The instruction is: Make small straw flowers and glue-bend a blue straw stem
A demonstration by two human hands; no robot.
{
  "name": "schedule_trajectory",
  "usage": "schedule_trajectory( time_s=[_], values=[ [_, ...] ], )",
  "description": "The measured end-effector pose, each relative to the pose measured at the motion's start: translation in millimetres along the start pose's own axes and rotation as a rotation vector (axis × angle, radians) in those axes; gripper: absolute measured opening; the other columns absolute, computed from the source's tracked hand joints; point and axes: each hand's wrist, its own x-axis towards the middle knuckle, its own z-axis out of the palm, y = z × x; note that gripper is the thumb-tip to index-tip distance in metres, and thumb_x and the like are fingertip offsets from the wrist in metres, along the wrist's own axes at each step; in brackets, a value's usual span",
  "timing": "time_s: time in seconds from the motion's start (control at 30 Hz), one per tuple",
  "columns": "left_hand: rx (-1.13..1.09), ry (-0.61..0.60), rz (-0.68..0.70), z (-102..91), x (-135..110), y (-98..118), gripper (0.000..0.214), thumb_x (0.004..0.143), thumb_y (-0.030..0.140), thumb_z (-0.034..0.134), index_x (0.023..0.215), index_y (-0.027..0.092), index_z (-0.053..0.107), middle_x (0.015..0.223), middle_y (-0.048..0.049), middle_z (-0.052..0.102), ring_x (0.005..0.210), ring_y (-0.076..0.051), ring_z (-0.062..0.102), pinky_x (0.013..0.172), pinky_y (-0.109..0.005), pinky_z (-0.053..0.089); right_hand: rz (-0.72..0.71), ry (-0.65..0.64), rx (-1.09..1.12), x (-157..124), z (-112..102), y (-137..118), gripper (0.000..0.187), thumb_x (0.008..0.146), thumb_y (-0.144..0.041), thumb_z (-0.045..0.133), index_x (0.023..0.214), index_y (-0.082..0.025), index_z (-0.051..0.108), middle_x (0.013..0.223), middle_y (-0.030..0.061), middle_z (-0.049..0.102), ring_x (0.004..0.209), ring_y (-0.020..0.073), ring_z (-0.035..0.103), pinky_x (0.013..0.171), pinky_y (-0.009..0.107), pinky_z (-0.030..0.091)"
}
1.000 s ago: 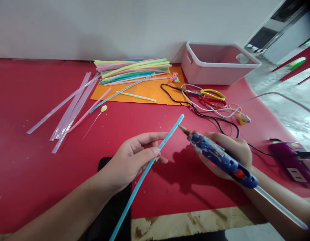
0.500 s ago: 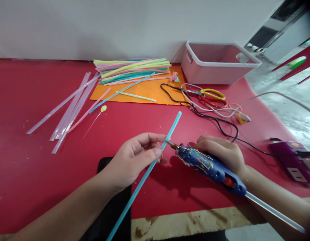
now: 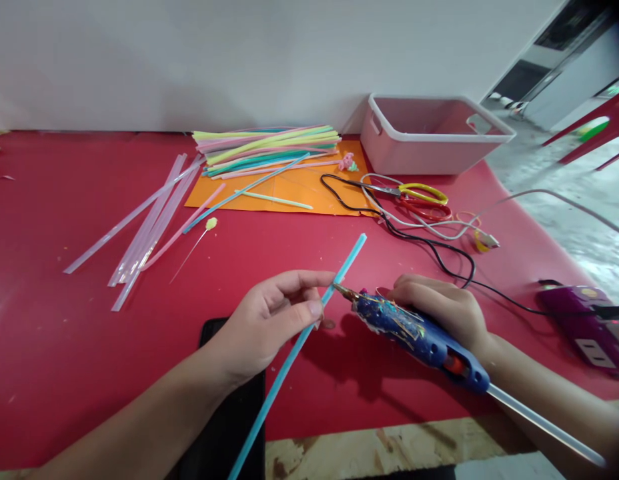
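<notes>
Head: hands (image 3: 269, 321) (image 3: 447, 308) clsd on stem (image 3: 272, 402), gun (image 3: 409, 330)

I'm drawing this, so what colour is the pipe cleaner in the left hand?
The pipe cleaner is light blue; it shows in the head view.

The left hand (image 3: 274, 323) is pinching a long, fuzzy light-blue pipe cleaner (image 3: 285, 373), and the right hand (image 3: 447, 307) is holding a blue plastic glue gun (image 3: 414, 340), its metal nozzle (image 3: 347, 292) meeting it. Beyond, bundled multicoloured pipe cleaners (image 3: 269, 148) are lying on an orange sheet (image 3: 284, 187).
</notes>
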Motion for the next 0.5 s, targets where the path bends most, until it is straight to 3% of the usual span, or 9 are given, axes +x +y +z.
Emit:
schedule_trajectory(
  time_s=[0.17, 0.5],
  values=[
    [0.021, 0.002, -0.024, -1.4, -0.2, 0.3, 0.029, 0.083, 0.019, 0.070, 0.109, 0.029, 0.078, 0.074, 0.0040, 0.060, 0.065, -0.007, 0.060, 0.081, -0.028, 0.053, 0.015, -0.001, -0.005, 0.1, -0.7, -1.6, 0.005, 0.092, -0.024, 0.055, 0.093, -0.022, 0.059, 0.072, 0.0033, 0.062, 0.062, 0.0160, 0.058, 0.059, 0.027, 0.046],
    [0.024, 0.018, -0.040, 0.0, -1.1, 2.6, 0.032, 0.079, 0.021, 0.073, 0.111, 0.026, 0.078, 0.069, 0.0028, 0.059, 0.063, -0.010, 0.059, 0.082, -0.033, 0.054, 0.055, 0.045, -0.010, 0.9, -1.9, -3.3, 0.008, 0.093, -0.026, 0.055, 0.088, -0.022, 0.060, 0.071, 0.0032, 0.062, 0.061, 0.0165, 0.059, 0.057, 0.028, 0.045]
  ],
)
